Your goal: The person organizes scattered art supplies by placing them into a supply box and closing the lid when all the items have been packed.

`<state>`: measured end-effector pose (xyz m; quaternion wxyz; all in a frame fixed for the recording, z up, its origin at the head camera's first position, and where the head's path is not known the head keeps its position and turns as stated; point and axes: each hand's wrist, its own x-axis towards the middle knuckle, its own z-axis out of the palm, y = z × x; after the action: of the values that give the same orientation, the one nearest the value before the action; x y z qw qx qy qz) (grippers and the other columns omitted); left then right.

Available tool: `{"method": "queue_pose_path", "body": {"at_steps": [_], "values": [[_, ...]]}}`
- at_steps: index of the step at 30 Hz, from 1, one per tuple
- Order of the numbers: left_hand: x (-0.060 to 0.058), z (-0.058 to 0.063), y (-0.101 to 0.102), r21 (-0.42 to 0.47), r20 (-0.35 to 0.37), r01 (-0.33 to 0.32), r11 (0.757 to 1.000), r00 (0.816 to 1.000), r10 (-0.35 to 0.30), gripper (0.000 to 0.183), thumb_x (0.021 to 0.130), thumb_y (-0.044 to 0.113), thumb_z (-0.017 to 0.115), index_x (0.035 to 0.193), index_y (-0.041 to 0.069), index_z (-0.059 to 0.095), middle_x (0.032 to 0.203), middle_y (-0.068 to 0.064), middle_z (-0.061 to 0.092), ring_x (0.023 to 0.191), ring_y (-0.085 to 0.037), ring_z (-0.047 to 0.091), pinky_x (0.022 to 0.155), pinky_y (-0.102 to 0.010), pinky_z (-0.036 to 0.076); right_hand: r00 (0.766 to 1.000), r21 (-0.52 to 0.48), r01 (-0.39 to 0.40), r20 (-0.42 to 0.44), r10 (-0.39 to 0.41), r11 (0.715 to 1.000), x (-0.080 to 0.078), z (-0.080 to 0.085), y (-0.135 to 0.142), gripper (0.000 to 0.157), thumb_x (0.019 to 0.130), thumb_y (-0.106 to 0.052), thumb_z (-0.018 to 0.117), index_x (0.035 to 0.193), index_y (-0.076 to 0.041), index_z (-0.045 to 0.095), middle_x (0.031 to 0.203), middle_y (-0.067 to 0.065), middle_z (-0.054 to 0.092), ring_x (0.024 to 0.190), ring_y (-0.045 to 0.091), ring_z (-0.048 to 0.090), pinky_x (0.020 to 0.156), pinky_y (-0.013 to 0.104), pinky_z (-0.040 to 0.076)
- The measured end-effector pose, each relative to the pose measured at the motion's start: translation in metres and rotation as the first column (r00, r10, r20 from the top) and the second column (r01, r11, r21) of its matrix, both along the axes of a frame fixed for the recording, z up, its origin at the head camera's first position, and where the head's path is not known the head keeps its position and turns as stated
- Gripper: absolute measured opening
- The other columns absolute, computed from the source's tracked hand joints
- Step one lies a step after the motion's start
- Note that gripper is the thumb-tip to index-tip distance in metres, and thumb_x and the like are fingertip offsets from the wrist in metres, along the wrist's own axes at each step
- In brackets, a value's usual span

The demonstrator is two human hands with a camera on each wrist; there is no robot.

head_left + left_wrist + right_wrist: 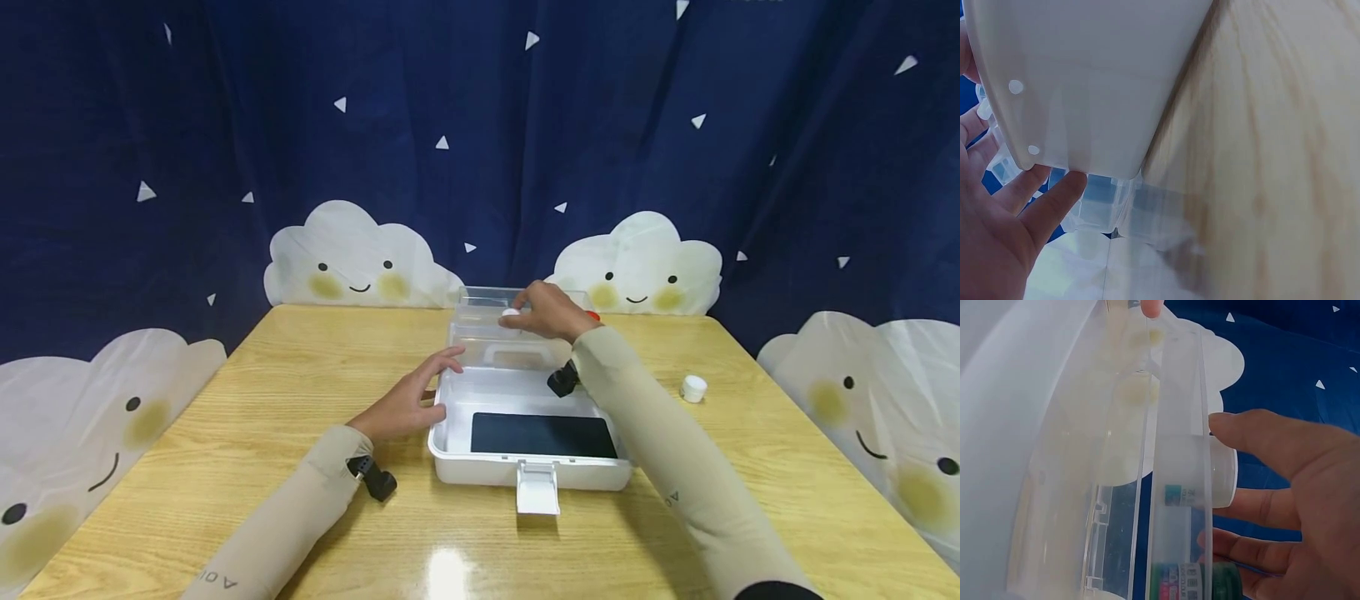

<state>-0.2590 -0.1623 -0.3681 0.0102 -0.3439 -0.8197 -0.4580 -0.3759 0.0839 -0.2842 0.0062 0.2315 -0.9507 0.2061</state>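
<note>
A white plastic case [480,472] stands open on the table, its clear lid and translucent tray raised at the back. My right hand [543,310] reaches over the tray [480,320] and pinches a small white-capped container [1224,472] between thumb and fingers. In the right wrist view, its lower part shows through the tray wall. Beside it in the tray is a green-capped bottle [1225,581], close to the lower fingers. At the case's left side, my left hand [408,402] rests spread fingers against the wall and rear corner, holding nothing up.
A dark flat panel [543,435] lies in the case bottom. The front latch [537,492] hangs down. A small white jar [693,388] stands on the table [337,358] to the right. Something red [592,316] shows behind my right wrist. A dark blue curtain [465,100] backs the table.
</note>
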Motion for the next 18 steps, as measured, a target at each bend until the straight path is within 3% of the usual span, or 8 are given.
{"method": "queue_pose_path", "body": {"at_steps": [6,10,18], "values": [[0.000,-0.001,0.000,-0.009,0.008,-0.010,1.000,1.000,0.010,0.051,0.075,-0.004,0.054,0.123,0.006,0.040,0.149,-0.002,0.017,0.131,-0.029,0.026,0.092,-0.051,0.041,0.999,-0.016,0.009,0.031,-0.008,1.000,0.004,0.002,0.004,0.046,0.075,-0.044,0.068,0.103,-0.008,0.067,0.115,0.008,0.060,0.104,0.020,0.051,0.083,0.036,0.047],[-0.001,-0.002,0.001,-0.010,0.009,-0.008,1.000,1.000,0.009,0.050,0.075,-0.003,0.054,0.123,0.006,0.040,0.149,-0.001,0.016,0.131,-0.030,0.026,0.092,-0.051,0.041,0.998,-0.038,0.023,0.054,-0.021,0.999,0.008,0.003,0.010,0.046,0.075,-0.045,0.067,0.104,-0.010,0.067,0.118,0.008,0.058,0.098,0.021,0.055,0.078,0.035,0.051],[-0.001,-0.001,0.000,-0.010,-0.013,-0.010,1.000,1.000,0.010,0.051,0.076,-0.005,0.054,0.122,0.008,0.040,0.149,0.003,0.016,0.130,-0.029,0.027,0.093,-0.048,0.041,0.999,-0.091,0.013,-0.044,-0.017,0.996,0.013,0.005,0.033,0.038,0.077,-0.044,0.066,0.096,-0.011,0.069,0.115,0.007,0.057,0.110,0.022,0.046,0.095,0.042,0.039]]}}
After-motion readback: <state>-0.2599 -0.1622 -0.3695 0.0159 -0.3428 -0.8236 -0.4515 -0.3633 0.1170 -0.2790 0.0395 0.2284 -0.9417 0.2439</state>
